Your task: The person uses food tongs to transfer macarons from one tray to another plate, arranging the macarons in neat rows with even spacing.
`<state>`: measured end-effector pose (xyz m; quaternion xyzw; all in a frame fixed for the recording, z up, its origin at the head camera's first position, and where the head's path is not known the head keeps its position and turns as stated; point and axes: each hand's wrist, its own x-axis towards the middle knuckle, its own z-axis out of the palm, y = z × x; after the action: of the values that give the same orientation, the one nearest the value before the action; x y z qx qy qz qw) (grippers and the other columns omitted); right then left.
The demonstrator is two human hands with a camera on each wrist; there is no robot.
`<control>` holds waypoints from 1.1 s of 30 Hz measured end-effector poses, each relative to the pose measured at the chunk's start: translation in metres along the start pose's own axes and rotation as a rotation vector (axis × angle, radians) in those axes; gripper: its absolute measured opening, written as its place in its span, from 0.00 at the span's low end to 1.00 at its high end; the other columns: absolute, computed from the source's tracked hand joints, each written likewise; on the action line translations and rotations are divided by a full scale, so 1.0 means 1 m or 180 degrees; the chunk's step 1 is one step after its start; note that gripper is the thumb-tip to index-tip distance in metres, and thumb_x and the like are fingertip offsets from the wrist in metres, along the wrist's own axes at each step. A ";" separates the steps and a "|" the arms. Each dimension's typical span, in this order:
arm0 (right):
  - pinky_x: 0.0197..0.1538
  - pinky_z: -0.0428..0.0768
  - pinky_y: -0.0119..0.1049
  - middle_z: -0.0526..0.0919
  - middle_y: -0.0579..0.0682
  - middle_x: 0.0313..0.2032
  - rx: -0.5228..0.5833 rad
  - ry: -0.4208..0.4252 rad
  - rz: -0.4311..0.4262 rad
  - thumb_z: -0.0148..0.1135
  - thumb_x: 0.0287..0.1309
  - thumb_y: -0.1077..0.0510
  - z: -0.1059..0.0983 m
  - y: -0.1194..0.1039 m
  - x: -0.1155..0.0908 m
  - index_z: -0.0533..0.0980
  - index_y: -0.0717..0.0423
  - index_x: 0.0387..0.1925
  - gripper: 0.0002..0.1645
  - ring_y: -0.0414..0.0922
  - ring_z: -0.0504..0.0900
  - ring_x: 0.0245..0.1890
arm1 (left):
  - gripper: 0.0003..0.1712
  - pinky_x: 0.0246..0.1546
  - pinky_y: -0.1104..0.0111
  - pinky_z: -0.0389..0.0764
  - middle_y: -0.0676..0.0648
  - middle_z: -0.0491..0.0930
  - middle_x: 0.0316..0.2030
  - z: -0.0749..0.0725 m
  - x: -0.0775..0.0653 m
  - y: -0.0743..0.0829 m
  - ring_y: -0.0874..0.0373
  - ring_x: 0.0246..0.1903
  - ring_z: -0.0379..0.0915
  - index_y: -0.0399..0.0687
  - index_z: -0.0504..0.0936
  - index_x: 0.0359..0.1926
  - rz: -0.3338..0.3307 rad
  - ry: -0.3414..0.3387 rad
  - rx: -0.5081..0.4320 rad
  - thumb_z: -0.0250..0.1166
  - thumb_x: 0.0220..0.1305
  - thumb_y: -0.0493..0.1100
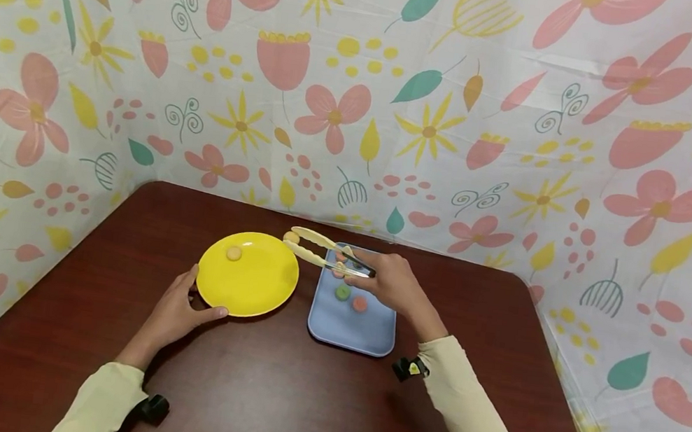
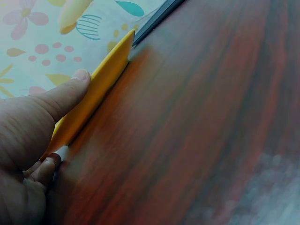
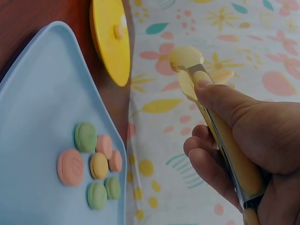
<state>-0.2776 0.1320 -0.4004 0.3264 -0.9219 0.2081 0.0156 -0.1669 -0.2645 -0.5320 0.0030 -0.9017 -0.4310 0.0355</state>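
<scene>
My left hand [image 1: 174,312] holds the near-left rim of a round yellow plate [image 1: 250,287], thumb on the rim and fingers at its side. One yellow macaron [image 1: 234,253] lies on the plate. My right hand [image 1: 394,283] grips cream-tipped metal tongs [image 1: 305,254] above the blue tray. Between the tong tips, over the plate's right edge, is another yellow macaron [image 1: 291,238]. On the blue tray [image 1: 351,333] lie several macarons; the right wrist view shows green [image 3: 86,137], pink [image 3: 70,168] and yellow [image 3: 99,165] ones.
Plate and tray stand side by side on a dark wooden table [image 1: 252,389]. A flower-patterned cloth [image 1: 345,103] hangs behind the table and along its sides.
</scene>
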 end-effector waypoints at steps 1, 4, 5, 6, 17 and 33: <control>0.26 0.65 0.34 0.76 0.46 0.18 -0.0010 -0.0006 -0.0031 0.73 0.61 0.45 0.002 -0.001 0.003 0.76 0.53 0.68 0.37 0.40 0.67 0.19 | 0.72 0.56 0.44 0.74 0.29 0.55 0.72 0.000 0.000 0.000 0.40 0.60 0.67 0.39 0.40 0.82 0.0001 0.0000 0.0001 0.76 0.55 0.65; 0.27 0.66 0.34 0.80 0.47 0.21 -0.0027 -0.0020 -0.0168 0.73 0.61 0.46 0.008 -0.003 0.010 0.76 0.55 0.67 0.36 0.38 0.66 0.19 | 0.72 0.57 0.44 0.73 0.29 0.54 0.73 0.000 0.000 0.000 0.39 0.61 0.66 0.38 0.40 0.82 -0.0016 -0.0005 0.0017 0.76 0.54 0.65; 0.28 0.67 0.34 0.82 0.47 0.23 -0.0058 -0.0017 -0.0230 0.73 0.61 0.46 0.011 -0.004 0.012 0.76 0.56 0.67 0.36 0.37 0.67 0.20 | 0.73 0.57 0.44 0.73 0.29 0.54 0.73 0.000 0.000 0.000 0.39 0.61 0.66 0.38 0.40 0.82 -0.0026 -0.0006 0.0017 0.76 0.54 0.65; 0.28 0.67 0.35 0.82 0.48 0.24 -0.0067 -0.0018 -0.0285 0.72 0.61 0.46 0.013 -0.004 0.013 0.76 0.57 0.67 0.36 0.37 0.66 0.19 | 0.73 0.57 0.44 0.73 0.29 0.54 0.73 0.000 0.000 0.000 0.39 0.61 0.66 0.38 0.40 0.82 -0.0031 -0.0007 0.0013 0.76 0.54 0.66; 0.41 0.81 0.41 0.89 0.50 0.41 -0.0126 -0.0004 -0.0384 0.72 0.62 0.47 0.043 -0.005 0.030 0.81 0.54 0.61 0.29 0.43 0.83 0.31 | 0.72 0.55 0.45 0.75 0.29 0.53 0.73 0.000 -0.001 0.002 0.40 0.59 0.67 0.39 0.40 0.82 -0.0038 -0.0001 -0.0008 0.76 0.55 0.66; 0.38 0.74 0.38 0.84 0.49 0.30 -0.0223 -0.0292 -0.0158 0.69 0.63 0.41 0.068 -0.014 0.047 0.75 0.53 0.68 0.37 0.46 0.77 0.34 | 0.72 0.58 0.43 0.73 0.29 0.53 0.74 0.000 -0.001 0.001 0.38 0.62 0.65 0.38 0.41 0.82 -0.0013 0.0012 -0.0005 0.76 0.54 0.65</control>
<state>-0.2991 0.0674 -0.4495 0.3577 -0.9200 0.1602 -0.0101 -0.1659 -0.2638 -0.5309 0.0055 -0.9013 -0.4317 0.0363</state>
